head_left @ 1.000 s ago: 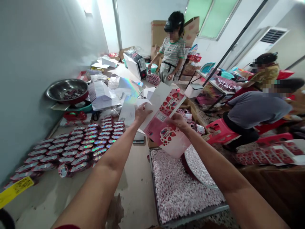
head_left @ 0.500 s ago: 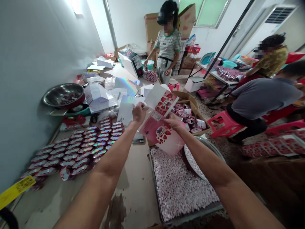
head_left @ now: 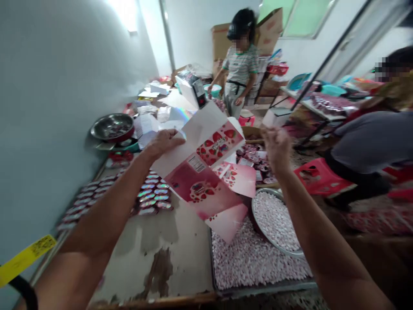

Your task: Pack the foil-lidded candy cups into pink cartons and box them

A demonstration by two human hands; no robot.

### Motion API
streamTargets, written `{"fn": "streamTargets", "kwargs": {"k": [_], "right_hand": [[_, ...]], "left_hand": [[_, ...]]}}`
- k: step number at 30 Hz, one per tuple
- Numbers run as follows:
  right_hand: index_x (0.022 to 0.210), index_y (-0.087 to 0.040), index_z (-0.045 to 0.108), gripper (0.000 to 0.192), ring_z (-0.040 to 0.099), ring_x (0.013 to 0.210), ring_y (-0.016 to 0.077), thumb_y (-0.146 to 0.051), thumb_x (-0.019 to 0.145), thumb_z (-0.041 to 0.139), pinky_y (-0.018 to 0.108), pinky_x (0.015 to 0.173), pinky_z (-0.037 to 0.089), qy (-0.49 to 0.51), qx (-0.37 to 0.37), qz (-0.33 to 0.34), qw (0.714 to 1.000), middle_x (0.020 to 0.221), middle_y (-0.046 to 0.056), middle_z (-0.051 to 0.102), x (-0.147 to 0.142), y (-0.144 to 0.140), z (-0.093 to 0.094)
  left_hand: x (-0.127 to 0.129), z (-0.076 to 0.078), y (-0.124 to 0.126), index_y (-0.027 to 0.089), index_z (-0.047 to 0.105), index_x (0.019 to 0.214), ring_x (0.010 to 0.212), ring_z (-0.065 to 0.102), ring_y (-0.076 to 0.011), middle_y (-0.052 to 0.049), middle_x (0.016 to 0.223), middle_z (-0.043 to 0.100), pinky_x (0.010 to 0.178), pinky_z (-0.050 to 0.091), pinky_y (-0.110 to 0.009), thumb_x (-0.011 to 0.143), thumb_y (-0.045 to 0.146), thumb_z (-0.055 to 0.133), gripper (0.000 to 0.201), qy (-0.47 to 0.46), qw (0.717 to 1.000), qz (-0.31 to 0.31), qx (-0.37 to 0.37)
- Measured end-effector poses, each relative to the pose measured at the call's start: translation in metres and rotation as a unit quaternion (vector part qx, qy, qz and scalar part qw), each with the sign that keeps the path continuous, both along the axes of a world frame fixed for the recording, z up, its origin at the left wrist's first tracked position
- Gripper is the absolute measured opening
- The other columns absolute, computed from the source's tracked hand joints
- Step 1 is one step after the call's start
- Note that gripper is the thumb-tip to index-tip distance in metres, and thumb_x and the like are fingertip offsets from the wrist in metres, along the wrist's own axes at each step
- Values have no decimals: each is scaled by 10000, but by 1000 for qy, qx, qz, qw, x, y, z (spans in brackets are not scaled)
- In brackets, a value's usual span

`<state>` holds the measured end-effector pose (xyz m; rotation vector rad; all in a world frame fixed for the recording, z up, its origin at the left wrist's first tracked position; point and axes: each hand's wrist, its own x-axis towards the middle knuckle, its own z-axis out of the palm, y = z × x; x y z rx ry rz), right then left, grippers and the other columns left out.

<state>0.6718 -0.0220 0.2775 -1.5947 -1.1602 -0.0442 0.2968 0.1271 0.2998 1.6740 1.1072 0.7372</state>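
We see the worktop (head_left: 180,241) along the wall; on it a tray of pink-white pellets (head_left: 254,262) with a metal bowl (head_left: 274,219) of the same, and rows of shiny sealed cups (head_left: 151,196) at left; above them our left hand (head_left: 163,144) pinches the white edge of a flat strawberry-printed carton (head_left: 200,181), held tilted in the air; our right hand (head_left: 275,146) is apart from it, blurred, fingers loosely curled, holding nothing.

Metal tray (head_left: 267,287) of small pink-white candies on worn table (head_left: 180,241); round pan (head_left: 277,219) of candies on tray's far right corner. Rows of foil-lidded cups (head_left: 151,193) left of tray. Steel bowl (head_left: 112,127) beyond cups. Red stool (head_left: 319,177) right of tray.
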Motion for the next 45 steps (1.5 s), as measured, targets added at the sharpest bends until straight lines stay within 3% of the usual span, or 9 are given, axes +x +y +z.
{"fn": "streamTargets", "kwargs": {"k": [3, 7, 11, 14, 19, 27, 33, 38, 45], "right_hand": [[1301, -178, 657, 584, 693, 1103, 269, -652, 959, 644, 452, 1011, 535, -63, 83, 34, 994, 1205, 135, 728, -59, 12, 27], [1199, -214, 739, 453, 691, 1009, 278, -517, 869, 807, 433, 973, 519, -180, -83, 348, 916, 1055, 84, 750, -197, 32, 35], [952, -202, 797, 131, 601, 726, 162, -239, 826, 791, 277, 711, 442, -156, -246, 575, 764, 768, -6, 691, -329, 14, -7], [834, -174, 765, 36, 546, 677, 127, -183, 809, 739, 245, 661, 385, -63, -280, 628, 724, 701, -34, 641, -387, -19, -57], [792, -174, 750, 47, 542, 666, 123, -141, 788, 717, 230, 647, 357, -13, -339, 590, 733, 695, -34, 652, -465, -75, -118], [956, -223, 824, 103, 637, 778, 174, -219, 888, 746, 267, 676, 356, -153, -321, 520, 777, 851, 20, 762, -600, -104, -104], [977, -255, 800, 198, 681, 1017, 244, -181, 984, 617, 362, 988, 428, -258, -328, 453, 788, 1031, 71, 791, -575, -152, -142], [1405, -203, 576, 558, 490, 1366, 368, -477, 937, 708, 527, 1198, 366, -140, -267, 198, 932, 1405, 206, 597, -550, -231, -208], [1502, -159, 377, 606, 617, 1042, 265, -448, 989, 520, 447, 964, 534, 114, -247, 63, 960, 1201, 147, 594, -581, -257, -289]], "left_hand": [[-54, 27, -40, 137, 749, 966, 695, 653, -180, 4, 760, 658, 659, 506, -258, 773, 242, 832, 235, 108, 994, 1, 25], [-111, 32, -106, 134, 761, 876, 789, 678, -183, 23, 744, 626, 725, 481, -227, 772, 209, 825, 143, 197, 978, -6, 69], [-182, 9, -180, 191, 743, 835, 787, 653, -187, 24, 739, 637, 739, 448, -229, 737, 348, 878, 229, 306, 944, -45, 119], [-259, -18, -241, 226, 669, 727, 660, 607, -190, 22, 616, 547, 684, 438, -249, 773, 500, 860, 337, 361, 927, -5, 103], [-348, -62, -334, 225, 665, 794, 701, 638, -208, -39, 711, 641, 758, 490, -299, 992, 507, 619, 347, 390, 915, -12, 102], [-335, -180, -380, 192, 737, 964, 824, 728, -287, -123, 840, 756, 762, 479, -355, 1050, 456, 533, 344, 340, 923, -163, 70], [-378, -269, -339, 223, 728, 823, 868, 711, -213, -55, 911, 799, 833, 464, -298, 1014, 339, 581, 267, 297, 943, -148, 25], [-380, -289, -339, 220, 747, 888, 1068, 684, -270, -75, 981, 807, 1211, 229, -572, 993, 324, 647, 178, 302, 942, -125, 73], [-383, -316, -340, 246, 740, 903, 964, 709, -249, -51, 921, 809, 1182, 265, -564, 1020, 372, 643, 197, 360, 920, -135, 75]]}}
